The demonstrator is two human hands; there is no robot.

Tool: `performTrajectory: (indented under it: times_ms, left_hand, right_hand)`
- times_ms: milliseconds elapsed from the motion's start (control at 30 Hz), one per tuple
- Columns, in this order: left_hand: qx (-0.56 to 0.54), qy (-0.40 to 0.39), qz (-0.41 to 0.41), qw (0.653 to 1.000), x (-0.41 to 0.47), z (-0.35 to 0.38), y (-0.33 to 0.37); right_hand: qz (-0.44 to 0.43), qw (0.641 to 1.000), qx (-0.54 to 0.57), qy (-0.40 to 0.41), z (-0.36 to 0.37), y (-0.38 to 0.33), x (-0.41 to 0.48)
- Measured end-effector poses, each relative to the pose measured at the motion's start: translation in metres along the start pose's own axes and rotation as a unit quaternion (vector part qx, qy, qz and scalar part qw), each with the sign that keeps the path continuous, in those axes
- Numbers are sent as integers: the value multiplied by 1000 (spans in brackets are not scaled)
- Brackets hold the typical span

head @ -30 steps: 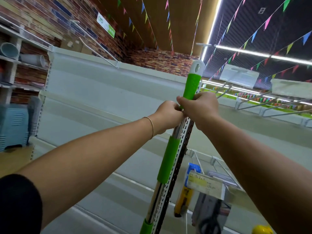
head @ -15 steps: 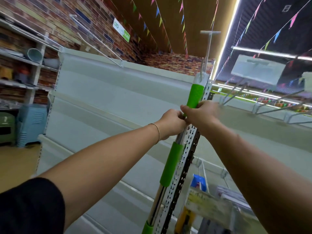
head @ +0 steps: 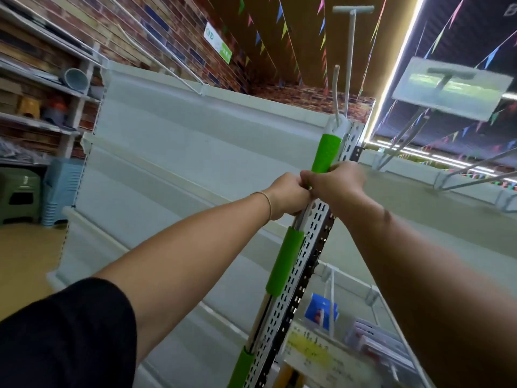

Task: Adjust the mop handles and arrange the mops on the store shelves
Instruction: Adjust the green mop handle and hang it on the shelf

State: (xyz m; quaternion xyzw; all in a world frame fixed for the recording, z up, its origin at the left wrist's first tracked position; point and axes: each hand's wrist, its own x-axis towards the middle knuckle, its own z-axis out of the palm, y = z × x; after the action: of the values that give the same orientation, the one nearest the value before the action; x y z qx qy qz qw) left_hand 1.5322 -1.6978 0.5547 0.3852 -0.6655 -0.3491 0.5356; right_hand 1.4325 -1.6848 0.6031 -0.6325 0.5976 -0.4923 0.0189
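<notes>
Against slotted upright (head: 313,233): left hand (head: 288,196), right hand (head: 333,182), fingers (head: 301,192) curled round mop handle (head: 326,154); shelf panel (head: 195,152) leftward.

Perforated upright (head: 300,287) stands close right of the mop handle (head: 284,264); open room lies leftward.

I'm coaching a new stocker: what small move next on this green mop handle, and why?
Probably twist the sections against each other: the left hand and right hand grip the mop handle side by side below its top green sleeve.

Left hand (head: 288,196) and right hand (head: 334,182) fisted, touching, raised far ahead.
</notes>
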Motion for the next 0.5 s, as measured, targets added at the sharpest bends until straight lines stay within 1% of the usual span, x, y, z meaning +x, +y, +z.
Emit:
performTrajectory:
  times_ms: [200,500]
  left_hand:
    - [7,25,-11,1000,9,10,-5]
    - [33,28,-14,999,27,16,-15]
  right_hand:
    - [4,1000,4,5,7,11,16]
    - [27,1000,-5,12,15,19,31]
